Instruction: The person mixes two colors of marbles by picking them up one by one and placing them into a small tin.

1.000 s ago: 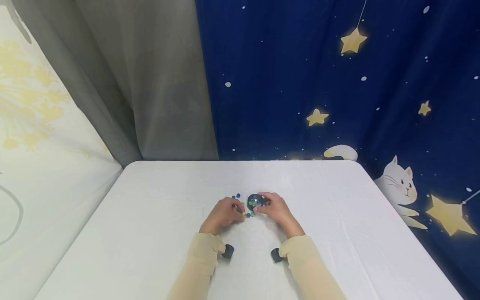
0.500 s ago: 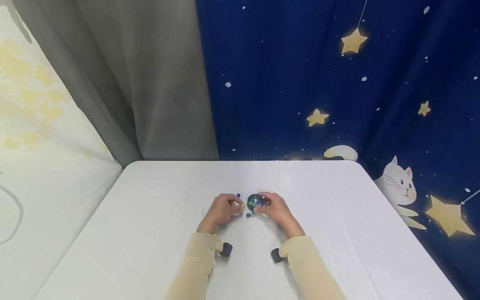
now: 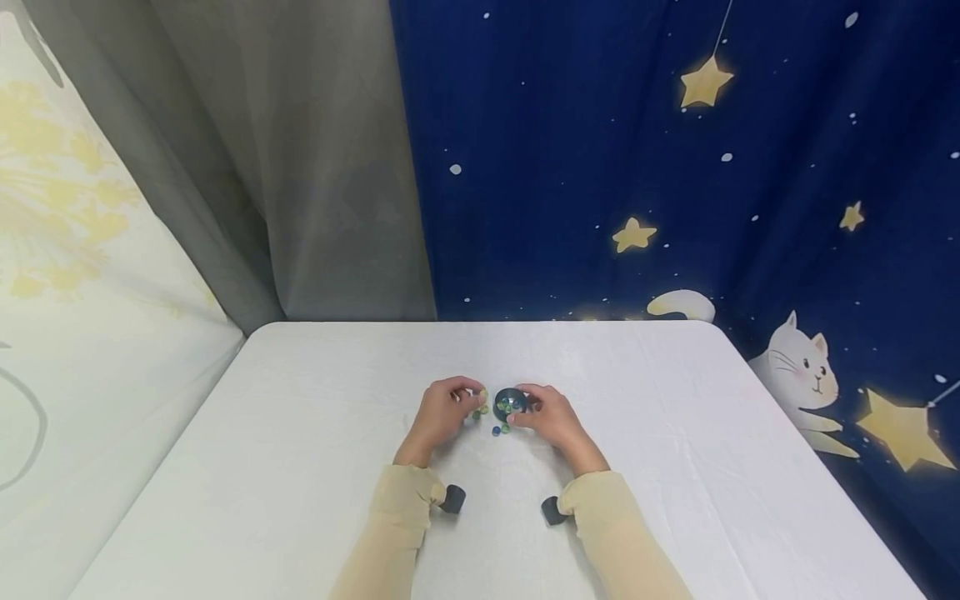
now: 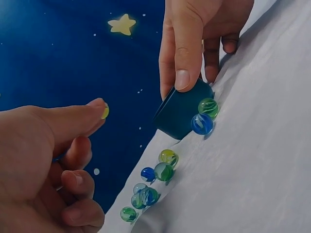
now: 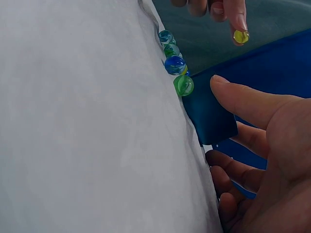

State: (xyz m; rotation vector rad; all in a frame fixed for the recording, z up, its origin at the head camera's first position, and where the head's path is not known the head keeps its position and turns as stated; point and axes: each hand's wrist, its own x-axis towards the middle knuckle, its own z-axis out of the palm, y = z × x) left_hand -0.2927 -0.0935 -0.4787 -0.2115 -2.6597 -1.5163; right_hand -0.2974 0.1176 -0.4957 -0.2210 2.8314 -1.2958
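Between thumb and fingertip, my left hand (image 3: pixel 442 417) pinches a yellow glass marble (image 5: pixel 241 36), raised off the table just left of a small dark teal bowl (image 4: pixel 181 115). My right hand (image 3: pixel 557 417) grips the bowl from its right side, thumb on the near wall and fingers behind. The bowl stands upright on the table with several marbles inside, seen in the head view. Against its near side lie a green marble (image 4: pixel 208 108) and a blue marble (image 4: pixel 202 124). More loose marbles, among them a yellow-green marble (image 4: pixel 168 157) and a dark green marble (image 4: pixel 164 172), lie under the left hand.
A white cloth covers the table (image 3: pixel 300 500). Behind its far edge hang a grey curtain (image 3: pixel 337 167) and a blue star-patterned curtain (image 3: pixel 540 167). Black wrist cameras sit at both cream sleeves (image 3: pixel 390 525).
My left hand has moved away from me along the bowl's left side, and the yellow marble has come up with it. My right hand and the bowl have stayed in place.
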